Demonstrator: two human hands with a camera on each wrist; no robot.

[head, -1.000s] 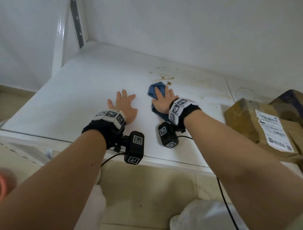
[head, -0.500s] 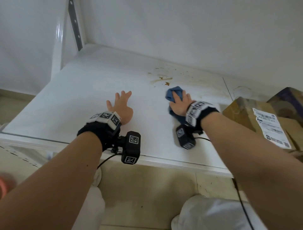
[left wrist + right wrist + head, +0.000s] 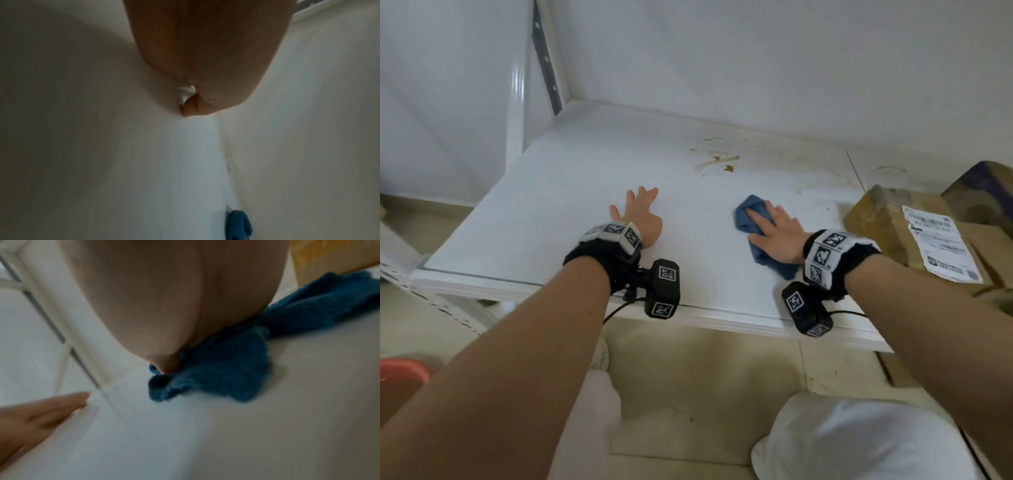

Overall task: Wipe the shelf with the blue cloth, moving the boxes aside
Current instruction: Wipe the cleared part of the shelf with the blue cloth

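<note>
Right hand lies flat, fingers straight, pressing the blue cloth onto the shelf; the cloth bunches under the palm, one end past the fingertips, the other trailing toward the wrist. Left hand rests on the bare shelf, fingers spread and holding nothing, well apart from the cloth.

Stains, brown smears and specks, lie ahead of the right hand toward the back wall and slightly to its left, between the two hands' lines. The main smear's long axis runs roughly left to right. The right hand is the nearer, so a forward push of the cloth would likely reach it.

Boxes of brown cardboard stand at the shelf's right end, just beside the right wrist. A white shipping label carries barcodes and printed lines, too small to read; no brand is legible.
</note>
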